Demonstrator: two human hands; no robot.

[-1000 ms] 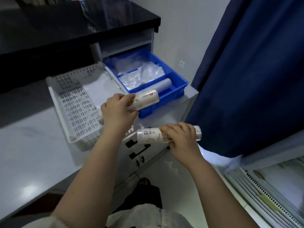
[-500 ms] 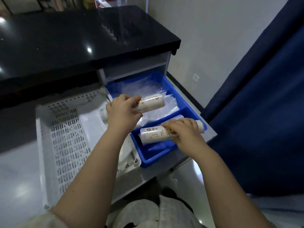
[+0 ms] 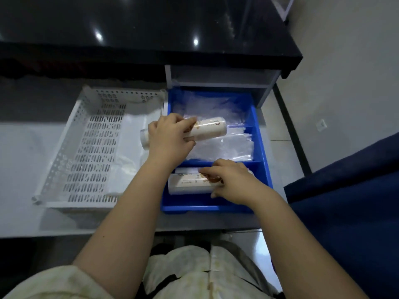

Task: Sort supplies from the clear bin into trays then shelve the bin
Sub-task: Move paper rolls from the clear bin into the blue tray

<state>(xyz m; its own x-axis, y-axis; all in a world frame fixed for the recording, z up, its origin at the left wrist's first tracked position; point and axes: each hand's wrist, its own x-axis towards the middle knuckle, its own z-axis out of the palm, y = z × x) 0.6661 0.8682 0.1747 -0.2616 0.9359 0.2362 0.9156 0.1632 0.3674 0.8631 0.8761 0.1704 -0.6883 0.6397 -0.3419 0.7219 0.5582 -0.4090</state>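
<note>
My left hand (image 3: 169, 137) grips a white roll (image 3: 210, 129) wrapped in clear film, held level over the far compartment of the blue tray (image 3: 262, 152). My right hand (image 3: 232, 182) holds a second white roll (image 3: 187, 183) down inside the tray's near compartment, next to another roll that is mostly hidden behind it. Clear plastic bags (image 3: 220, 147) fill the far compartment. A white perforated tray (image 3: 64, 152) stands left of the blue one, with a clear plastic sheet lying in it.
Both trays sit on a grey-white counter (image 3: 19, 169). A black glossy top (image 3: 151, 29) overhangs at the back, with an open shelf slot (image 3: 220, 76) under it. A dark blue curtain (image 3: 349, 212) hangs at the right. Tiled floor lies below the counter edge.
My right hand has lowered its roll from above the floor into the blue tray's near compartment. My left hand has carried its roll over the far compartment. My view has tilted down onto the trays.
</note>
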